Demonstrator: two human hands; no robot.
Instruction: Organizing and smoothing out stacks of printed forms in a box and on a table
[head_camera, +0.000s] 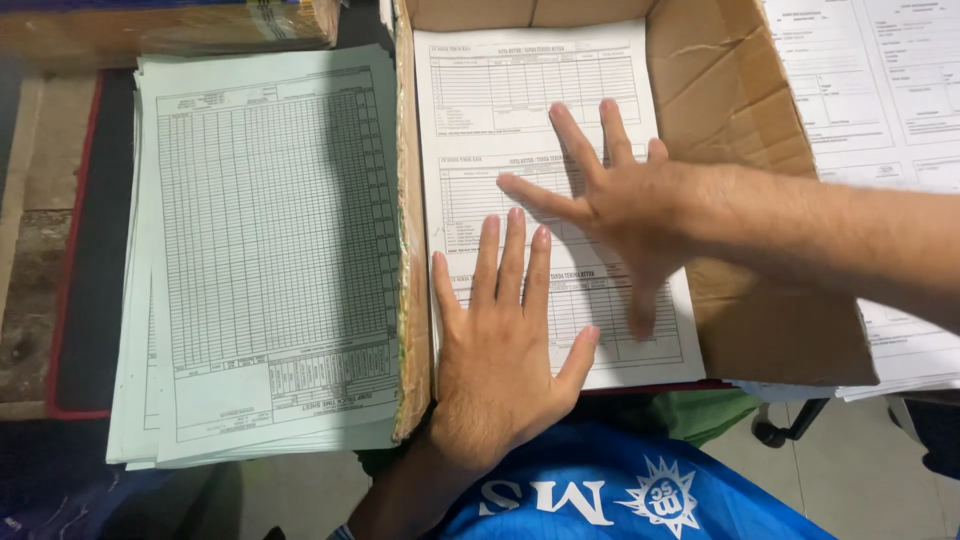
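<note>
A stack of white printed forms (500, 90) lies flat inside an open cardboard box (740, 110). My left hand (500, 350) rests palm down on the lower part of the top sheet, fingers spread and pointing away from me. My right hand (625, 205) reaches in from the right and lies flat on the middle of the same sheet, fingers spread toward the left. Its thumb points back toward me. Neither hand grips anything.
A thick pile of pale green ruled forms (260, 250) lies left of the box on a dark, red-edged mat (90, 250). More white sheets (880, 80) are spread to the right. A second cardboard box (170, 25) sits at the top left. A chair castor (775, 432) shows below.
</note>
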